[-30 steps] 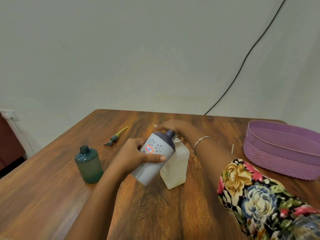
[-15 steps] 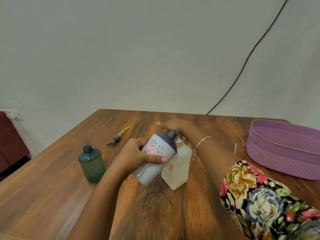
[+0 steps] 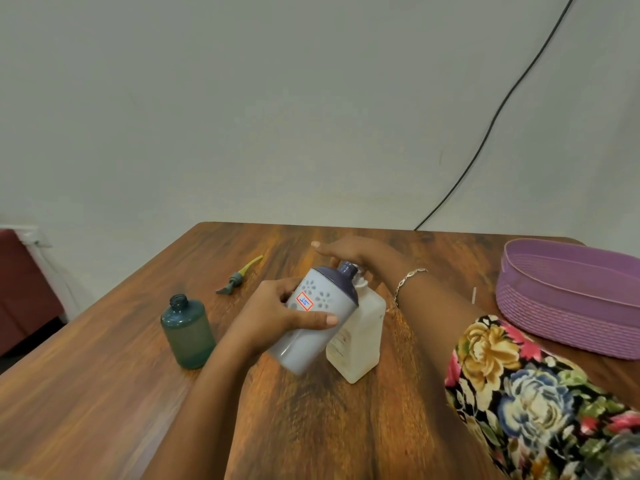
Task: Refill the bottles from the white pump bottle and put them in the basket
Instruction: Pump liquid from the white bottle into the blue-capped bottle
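Note:
My left hand (image 3: 277, 317) grips a grey bottle (image 3: 311, 323) with a dark blue shoulder and neck, tilted so its open mouth points at the pump of the white pump bottle (image 3: 360, 337). The white bottle stands on the wooden table (image 3: 311, 427). My right hand (image 3: 349, 251) lies flat on top of the pump head, fingers straight, hiding most of the pump. A green bottle (image 3: 188, 332) with no cap stands upright to the left. The purple basket (image 3: 568, 299) sits at the right and looks to hold nothing.
A small pump top with a yellow-green tube (image 3: 239, 277) lies on the table behind the green bottle. A thin white stick (image 3: 474, 294) lies near the basket. A black cable (image 3: 485, 133) runs down the wall. The table's left edge is close to the green bottle.
Both hands and the grey bottle keep the same pose over the pump. The view has shifted slightly. Nothing was picked up or let go.

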